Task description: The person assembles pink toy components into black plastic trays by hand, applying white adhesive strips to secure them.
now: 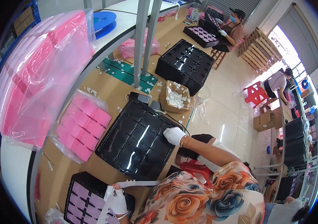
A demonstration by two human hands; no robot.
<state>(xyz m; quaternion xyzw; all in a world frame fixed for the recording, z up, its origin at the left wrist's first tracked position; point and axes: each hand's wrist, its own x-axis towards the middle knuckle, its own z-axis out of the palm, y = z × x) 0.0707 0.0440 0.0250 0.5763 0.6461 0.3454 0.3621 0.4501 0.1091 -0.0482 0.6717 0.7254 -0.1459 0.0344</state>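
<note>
My left hand (117, 202), in a white glove with a bare fingertip, pinches a long white strip (138, 183) with notched edges. One part of the strip hangs down past the hand and another runs off to the right. Below that hand sits a black tray (77, 179) holding lilac foam pieces (80, 197). My right hand (174, 136), gloved in white, rests with curled fingers at the right edge of a shiny black moulded tray (138, 136). Whatever those fingers may hold is hidden. Slotted pink foam sheets (84, 127) lie in clear plastic left of this tray.
A carton of white scraps (175, 98) and a tall stack of black trays (183, 63) stand beyond. Metal posts (142, 41) carry a shelf with bagged pink foam (43, 74) at left. One co-worker (233, 28) sits at the bench's far end; another person (278, 82) works at right.
</note>
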